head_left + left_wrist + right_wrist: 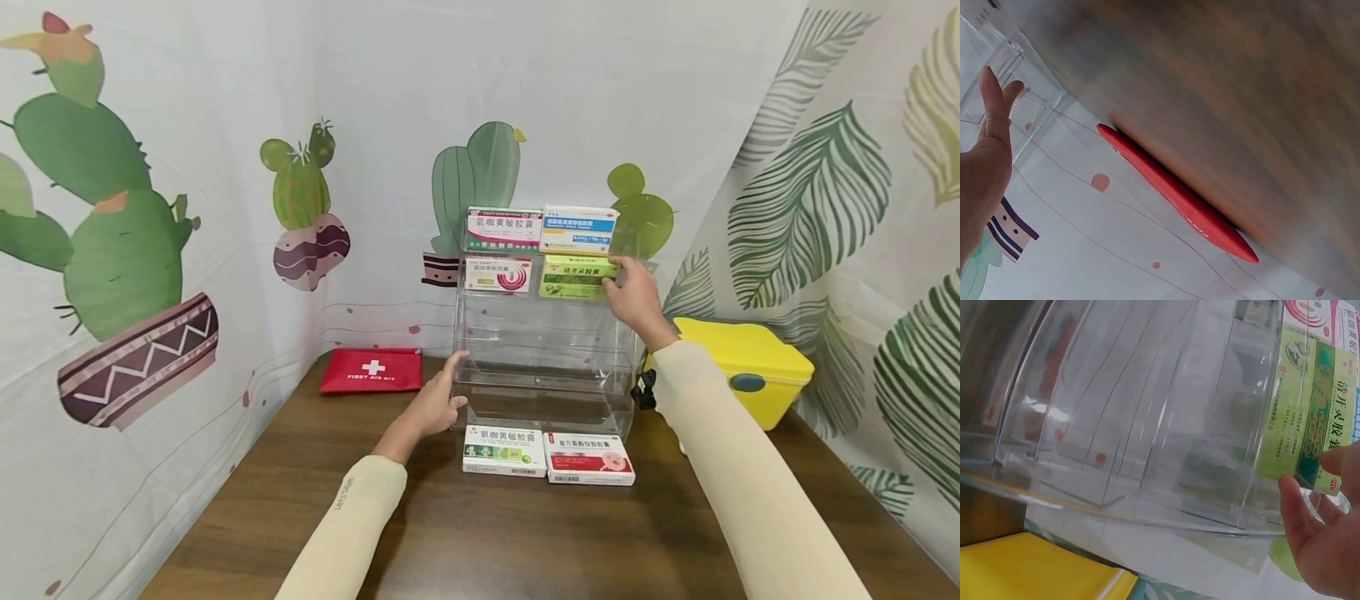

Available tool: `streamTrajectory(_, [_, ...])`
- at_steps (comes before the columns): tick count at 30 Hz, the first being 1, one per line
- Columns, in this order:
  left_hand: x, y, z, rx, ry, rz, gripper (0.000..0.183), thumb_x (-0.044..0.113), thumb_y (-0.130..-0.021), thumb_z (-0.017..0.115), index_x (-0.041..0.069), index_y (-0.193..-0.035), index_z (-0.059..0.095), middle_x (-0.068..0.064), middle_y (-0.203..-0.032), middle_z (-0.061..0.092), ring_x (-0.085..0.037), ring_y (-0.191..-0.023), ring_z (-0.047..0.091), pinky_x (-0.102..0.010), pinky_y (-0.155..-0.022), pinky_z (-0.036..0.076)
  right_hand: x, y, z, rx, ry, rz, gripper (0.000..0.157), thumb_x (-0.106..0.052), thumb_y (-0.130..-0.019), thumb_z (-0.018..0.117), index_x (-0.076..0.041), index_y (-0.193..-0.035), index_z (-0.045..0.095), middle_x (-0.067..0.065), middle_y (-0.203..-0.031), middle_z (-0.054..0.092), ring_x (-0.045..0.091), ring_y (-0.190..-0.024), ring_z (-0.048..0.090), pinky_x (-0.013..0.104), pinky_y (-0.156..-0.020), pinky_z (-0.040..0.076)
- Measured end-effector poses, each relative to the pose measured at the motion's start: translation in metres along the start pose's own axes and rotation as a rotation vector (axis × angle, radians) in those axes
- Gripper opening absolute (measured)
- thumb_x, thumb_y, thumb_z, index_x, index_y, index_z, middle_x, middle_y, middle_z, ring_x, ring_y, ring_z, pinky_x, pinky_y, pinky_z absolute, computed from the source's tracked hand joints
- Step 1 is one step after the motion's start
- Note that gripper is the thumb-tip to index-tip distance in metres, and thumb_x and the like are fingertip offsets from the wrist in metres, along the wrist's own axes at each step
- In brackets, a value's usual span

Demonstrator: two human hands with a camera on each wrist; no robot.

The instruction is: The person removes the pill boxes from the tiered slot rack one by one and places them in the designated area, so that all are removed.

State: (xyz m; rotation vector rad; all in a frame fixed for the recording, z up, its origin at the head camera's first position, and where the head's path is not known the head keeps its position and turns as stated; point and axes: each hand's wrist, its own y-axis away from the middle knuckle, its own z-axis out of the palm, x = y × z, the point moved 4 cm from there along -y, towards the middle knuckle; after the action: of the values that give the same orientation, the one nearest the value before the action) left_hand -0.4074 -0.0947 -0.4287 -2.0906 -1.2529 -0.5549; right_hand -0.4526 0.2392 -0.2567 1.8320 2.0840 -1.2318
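A clear acrylic rack (547, 333) stands on the table. My right hand (636, 293) is at its right side, pinching the right end of a green medicine box (573, 277) in the second tier. In the right wrist view, the fingertips are at that end of the green box (1300, 412). A white-and-pink box (498, 274) sits to its left. The top tier holds a pink-and-green box (504, 230) and a blue-and-white box (577, 231). At the rack's left side is my left hand (435, 403), fingers extended along the clear panel and holding nothing.
Two medicine boxes, one white and green (504, 451), one white and red (589, 458), lie before the rack. A red first aid pouch (372, 371) is at the back left of the wooden table (480, 542). Behind my right forearm stands a yellow lidded box (750, 367).
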Motion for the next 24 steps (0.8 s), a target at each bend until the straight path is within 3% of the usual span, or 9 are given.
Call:
streamTrajectory(3, [0.0005,-0.0008,0.0009,-0.001,0.0,0.002,0.087,0.0,-0.092,0.067,0.029,-0.154,0.014,-0.029,-0.141,0.047,-0.042,-0.116,0.056,-0.056,-0.099,0.044,0.0007,-0.0003,0.0001,0.054,-0.021,0.014,0.042,-0.015,-0.102,0.053,-0.009,-0.143,0.049,0.021,-0.144,0.048,0.017,-0.047,0.039,0.038,-0.054,0.039])
streamTrajectory(9, [-0.0007,-0.0003,0.0016,0.005,-0.006,-0.01,0.088,0.0,-0.092,0.067,0.033,-0.153,0.014,-0.027,-0.142,0.047,-0.038,-0.111,0.057,-0.054,-0.098,0.045,0.0012,0.0006,0.0019,0.129,-0.05,0.001,0.034,-0.016,-0.101,0.057,-0.008,-0.134,0.057,0.018,-0.136,0.055,0.017,-0.045,0.035,0.036,-0.052,0.037])
streamTrajectory(12, [-0.0011,-0.0001,0.0016,0.002,-0.006,-0.007,0.088,0.001,-0.092,0.067,0.033,-0.153,0.013,-0.028,-0.14,0.048,-0.036,-0.105,0.058,-0.054,-0.097,0.046,0.0008,0.0018,0.0019,0.137,-0.059,0.0,0.033,-0.016,-0.1,0.058,-0.008,-0.133,0.058,0.018,-0.135,0.056,0.02,-0.054,0.044,0.037,-0.055,0.04])
streamTrajectory(17, [-0.002,-0.0003,0.0023,0.002,-0.008,-0.004,0.089,0.003,-0.092,0.067,0.034,-0.153,0.012,-0.028,-0.14,0.048,-0.03,-0.097,0.057,-0.052,-0.093,0.048,0.0027,0.0023,0.0015,0.124,-0.1,0.017,0.033,-0.015,-0.101,0.058,-0.008,-0.133,0.057,0.017,-0.135,0.054,0.03,-0.084,0.062,0.04,-0.064,0.047])
streamTrajectory(24, [-0.0025,-0.0008,0.002,0.006,-0.021,-0.001,0.088,0.003,-0.092,0.068,0.034,-0.154,0.012,-0.028,-0.137,0.05,-0.028,-0.094,0.057,-0.052,-0.091,0.049,0.0018,0.0004,0.0001,0.145,-0.151,-0.017,0.03,-0.014,-0.1,0.06,-0.005,-0.129,0.06,0.02,-0.131,0.057,0.039,-0.11,0.063,0.048,-0.076,0.053])
